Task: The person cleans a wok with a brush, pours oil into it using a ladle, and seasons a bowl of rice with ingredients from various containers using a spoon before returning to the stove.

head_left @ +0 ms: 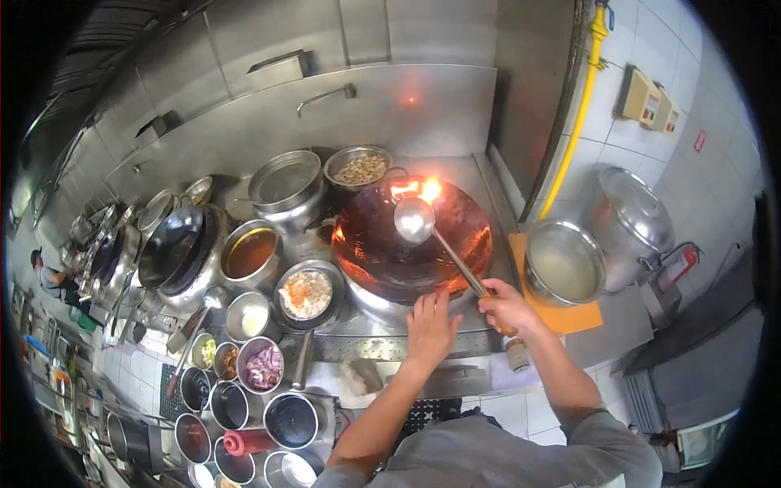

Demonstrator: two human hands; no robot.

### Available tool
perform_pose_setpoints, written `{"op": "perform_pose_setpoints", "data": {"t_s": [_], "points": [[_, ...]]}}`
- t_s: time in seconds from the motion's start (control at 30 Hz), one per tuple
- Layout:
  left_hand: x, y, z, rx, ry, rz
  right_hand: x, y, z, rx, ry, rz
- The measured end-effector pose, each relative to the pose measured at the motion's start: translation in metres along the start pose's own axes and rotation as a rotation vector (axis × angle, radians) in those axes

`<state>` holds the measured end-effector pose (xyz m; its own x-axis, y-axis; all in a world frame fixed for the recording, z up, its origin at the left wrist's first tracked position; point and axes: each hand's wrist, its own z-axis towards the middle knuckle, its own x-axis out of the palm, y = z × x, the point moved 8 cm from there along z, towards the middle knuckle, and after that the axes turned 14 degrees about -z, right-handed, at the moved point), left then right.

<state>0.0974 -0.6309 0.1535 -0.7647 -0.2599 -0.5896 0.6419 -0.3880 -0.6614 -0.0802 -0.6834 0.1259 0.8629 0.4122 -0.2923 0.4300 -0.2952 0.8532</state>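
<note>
My right hand (508,307) is closed around the wooden handle of a long metal ladle (455,259). The ladle's round bowl hangs over the big dark wok (390,244), which glows orange along its sides. Bright flame (429,190) shows at the wok's far side, behind the ladle bowl. Stretched fingers of my left hand (432,325) lie at the wok's front rim, with nothing visible in them. Whether those fingertips touch the rim I cannot tell.
A pot of pale liquid (565,262) stands on an orange board at right. Left of the wok are a pot of brown liquid (249,252), a pan of white and orange food (305,294) and chopped purple onion (263,368). Another person (55,281) is far left.
</note>
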Motion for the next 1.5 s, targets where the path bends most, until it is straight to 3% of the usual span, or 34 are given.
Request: {"op": "perform_pose_setpoints", "data": {"t_s": [0.1, 0.2, 0.23, 0.33, 0.37, 0.43, 0.5, 0.57, 0.6, 0.63, 0.7, 0.8, 0.83, 0.9, 0.97, 1.07, 1.1, 1.2, 1.3, 1.4, 1.47, 1.5], "points": [[0.002, 0.013, -0.001, -0.028, -0.019, 0.054, -0.016, -0.004, 0.008, -0.099, -0.166, -0.528], [0.002, 0.018, -0.001, -0.066, -0.012, 0.057, -0.026, 0.008, -0.033, -0.019, -0.021, -0.408], [0.004, 0.019, -0.001, -0.075, 0.013, 0.049, -0.024, -0.007, -0.021, -0.072, 0.056, -0.147], [-0.003, 0.005, -0.005, -0.051, 0.026, 0.079, -0.009, -0.013, 0.008, 0.068, 0.186, 0.449], [-0.009, -0.005, -0.010, -0.041, 0.012, 0.098, -0.003, -0.014, 0.026, -0.002, 0.156, 0.337], [-0.022, -0.024, -0.040, -0.081, 0.031, -0.007, -0.017, -0.010, 0.032, -0.197, -0.101, -0.362], [-0.021, -0.010, -0.101, -0.259, 0.174, -0.339, -0.032, -0.003, 0.015, -0.390, -0.306, -0.967], [0.003, 0.028, -0.179, -0.753, 0.562, -0.467, -0.044, 0.021, -0.031, -0.081, -0.052, -0.641], [0.023, 0.054, -0.220, -0.824, 0.657, -0.411, -0.042, 0.020, -0.046, 0.080, 0.072, -0.477], [0.051, 0.089, -0.264, -0.898, 0.761, -0.356, -0.037, 0.012, -0.037, 0.073, 0.123, -0.217], [0.109, 0.142, -0.311, -0.893, 0.753, -0.274, -0.031, -0.014, 0.000, 0.049, 0.204, 0.295], [0.192, 0.205, -0.350, -0.834, 0.726, -0.090, -0.003, -0.008, 0.038, 0.002, 0.130, 0.304], [0.210, 0.215, -0.353, -0.809, 0.714, -0.016, -0.002, -0.001, 0.042, -0.078, 0.032, -0.026], [0.240, 0.226, -0.353, -0.892, 0.689, -0.071, -0.027, 0.000, 0.020, -0.443, -0.269, -0.767], [0.244, 0.219, -0.337, -0.889, 0.677, -0.102, -0.029, 0.019, -0.015, -0.567, -0.345, -1.243], [0.234, 0.199, -0.316, -1.060, 0.780, -0.128, -0.033, 0.013, -0.040, 0.060, 0.073, -0.438], [0.237, 0.196, -0.318, -1.029, 0.817, -0.097, -0.032, 0.002, -0.028, 0.071, 0.147, -0.046], [0.246, 0.195, -0.312, -0.926, 0.892, -0.009, -0.012, 0.002, 0.016, 0.081, 0.266, 0.424], [0.256, 0.200, -0.321, -0.848, 0.879, 0.091, -0.005, 0.004, 0.047, -0.107, 0.060, -0.195], [0.274, 0.213, -0.327, -0.785, 0.738, 0.149, -0.037, 0.011, 0.013, -0.616, -0.319, -1.190], [0.272, 0.212, -0.327, -0.812, 0.589, 0.123, -0.047, 0.013, -0.021, -0.089, -0.013, -0.767], [0.272, 0.211, -0.331, -0.850, 0.588, 0.120, -0.050, 0.013, -0.022, -0.056, 0.045, -0.553]]}}
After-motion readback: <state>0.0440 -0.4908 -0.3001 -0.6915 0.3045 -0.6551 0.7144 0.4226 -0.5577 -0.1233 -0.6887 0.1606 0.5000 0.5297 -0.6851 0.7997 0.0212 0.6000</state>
